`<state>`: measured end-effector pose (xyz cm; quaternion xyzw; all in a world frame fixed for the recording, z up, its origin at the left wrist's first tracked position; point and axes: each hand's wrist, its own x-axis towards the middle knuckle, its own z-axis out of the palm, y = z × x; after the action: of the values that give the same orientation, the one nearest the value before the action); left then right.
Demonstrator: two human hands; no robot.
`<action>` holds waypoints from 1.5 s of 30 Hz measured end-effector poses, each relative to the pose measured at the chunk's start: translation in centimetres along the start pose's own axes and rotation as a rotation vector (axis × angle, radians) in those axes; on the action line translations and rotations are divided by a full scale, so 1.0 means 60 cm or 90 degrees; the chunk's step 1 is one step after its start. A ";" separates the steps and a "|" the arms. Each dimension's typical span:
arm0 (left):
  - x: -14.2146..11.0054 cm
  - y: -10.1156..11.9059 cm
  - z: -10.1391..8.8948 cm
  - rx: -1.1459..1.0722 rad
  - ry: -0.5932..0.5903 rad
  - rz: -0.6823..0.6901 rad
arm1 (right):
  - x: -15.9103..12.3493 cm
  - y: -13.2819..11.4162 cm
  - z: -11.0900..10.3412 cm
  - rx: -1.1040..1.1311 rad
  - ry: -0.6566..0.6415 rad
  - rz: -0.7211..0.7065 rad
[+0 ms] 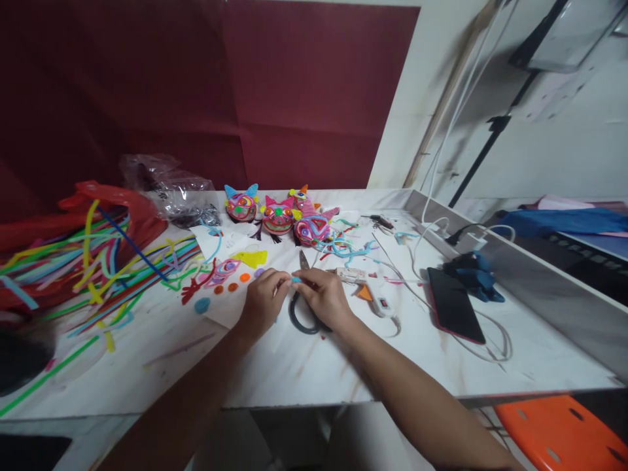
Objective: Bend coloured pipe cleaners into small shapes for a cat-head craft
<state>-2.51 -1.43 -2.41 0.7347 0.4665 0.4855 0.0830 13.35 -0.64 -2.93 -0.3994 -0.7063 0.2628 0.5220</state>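
My left hand (pixel 265 297) and my right hand (pixel 324 297) meet over the middle of the white table. Both are closed, with fingertips pinching a small light-blue piece (pixel 296 280) that looks like pipe cleaner. Most of that piece is hidden by the fingers. Under my right hand lies a pair of scissors (pixel 303 325), black handles towards me and blades pointing away. Left of my left hand are small orange discs (pixel 244 278), a blue disc (pixel 201 305) and a pink coiled pipe-cleaner shape (pixel 223 271). A glue gun (pixel 383 304) rests right of my right hand.
Colourful pipe-cleaner animal heads (pixel 277 216) stand at the back. Bundled pipe cleaners (pixel 142 271) and a red plastic bag (pixel 115 206) cover the left side. A phone (pixel 454 304) and white cables (pixel 500 340) lie at right, beside a low wall (pixel 520 268). An orange stool (pixel 564 432) stands below.
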 end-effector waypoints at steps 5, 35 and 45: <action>0.005 -0.004 -0.009 0.016 -0.043 0.092 | 0.004 -0.002 -0.017 -0.127 -0.033 -0.062; 0.003 0.020 0.009 -0.342 -0.010 -0.312 | 0.003 -0.019 0.016 0.348 0.162 0.273; 0.006 0.011 0.002 -0.266 -0.060 -0.261 | 0.007 -0.003 -0.001 0.279 -0.008 0.196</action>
<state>-1.99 -1.51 -1.85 0.6135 0.4909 0.5097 0.3505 13.32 -0.38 -2.51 -0.3779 -0.5671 0.4881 0.5453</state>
